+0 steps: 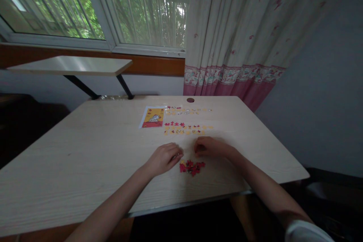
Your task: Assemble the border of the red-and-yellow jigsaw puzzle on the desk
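Nearest, a small joined cluster of red and yellow cardboard jigsaw pieces (192,167) lies flat on the pale wood-grain table (85,166). The left hand (166,157) curls just left of the cluster and the right hand (210,146) just behind it, both knuckles-up. I cannot tell whether either pinches a piece. The pieces look thin, light and stiff, and apt to skate on that smooth top, so they are best nipped by their edges. Beyond the cluster sit rows of loose yellow and red pieces (184,128). Further back-left is a glossy orange picture card (153,117).

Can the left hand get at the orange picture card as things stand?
Probably yes: the left hand rests on the table, and only bare wood lies between it and the picture card ahead.
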Tool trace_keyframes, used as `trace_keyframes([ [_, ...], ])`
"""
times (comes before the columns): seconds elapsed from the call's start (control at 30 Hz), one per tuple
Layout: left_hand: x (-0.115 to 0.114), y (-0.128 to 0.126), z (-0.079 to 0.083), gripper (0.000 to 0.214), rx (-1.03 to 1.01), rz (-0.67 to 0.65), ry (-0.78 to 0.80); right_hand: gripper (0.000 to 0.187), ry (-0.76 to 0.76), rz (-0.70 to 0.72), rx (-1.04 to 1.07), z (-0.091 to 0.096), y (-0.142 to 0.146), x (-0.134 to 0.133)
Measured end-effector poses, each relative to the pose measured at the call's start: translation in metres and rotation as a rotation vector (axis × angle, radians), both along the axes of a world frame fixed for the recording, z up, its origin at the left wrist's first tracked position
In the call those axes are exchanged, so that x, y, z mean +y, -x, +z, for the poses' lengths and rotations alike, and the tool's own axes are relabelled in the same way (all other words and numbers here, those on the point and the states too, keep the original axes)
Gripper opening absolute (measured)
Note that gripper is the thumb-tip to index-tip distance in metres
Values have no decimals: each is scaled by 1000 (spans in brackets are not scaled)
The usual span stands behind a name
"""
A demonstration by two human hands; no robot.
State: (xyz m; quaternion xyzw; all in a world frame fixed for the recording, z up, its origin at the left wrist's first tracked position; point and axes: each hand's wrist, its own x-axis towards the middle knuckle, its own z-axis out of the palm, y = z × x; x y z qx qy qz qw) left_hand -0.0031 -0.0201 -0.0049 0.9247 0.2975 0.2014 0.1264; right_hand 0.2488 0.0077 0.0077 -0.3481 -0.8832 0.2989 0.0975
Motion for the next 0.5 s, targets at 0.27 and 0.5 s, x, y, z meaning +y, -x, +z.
trace_keyframes([
  [0.27, 1, 0, -4, 22, -11, 8, 14, 14, 40, 102, 52, 4, -7, 0],
  [0.5, -2, -4, 0, 21, -64, 12, 54, 6, 7, 44, -8, 8, -6, -1],
])
